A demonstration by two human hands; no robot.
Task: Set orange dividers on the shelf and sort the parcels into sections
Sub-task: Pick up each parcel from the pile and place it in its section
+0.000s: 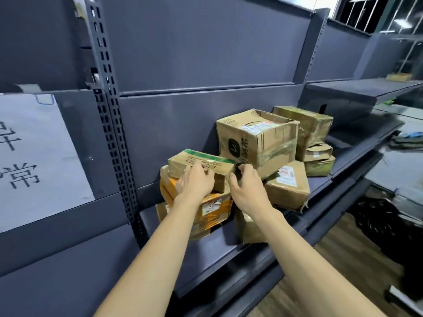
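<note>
Fingers [201, 167] of my left hand [194, 181] curl over the top box [201, 168]; right hand [246, 186] pinches its end. Box sits atop the orange parcel [212, 204], left on the shelf [206, 259]. Advice: lift level, clear the big box [256, 140]. No dividers seen.

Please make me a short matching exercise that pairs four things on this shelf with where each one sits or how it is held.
Things:
1. green-edged box
2. orange-taped parcel
3. large printed carton
4. white paper sign

Places or states:
A. fixed to the back panel, far left
B. gripped at both ends by the left hand and right hand
C. highest in the middle of the pile, tilted
D. directly under the held box

Pairs: 1-B, 2-D, 3-C, 4-A
</note>
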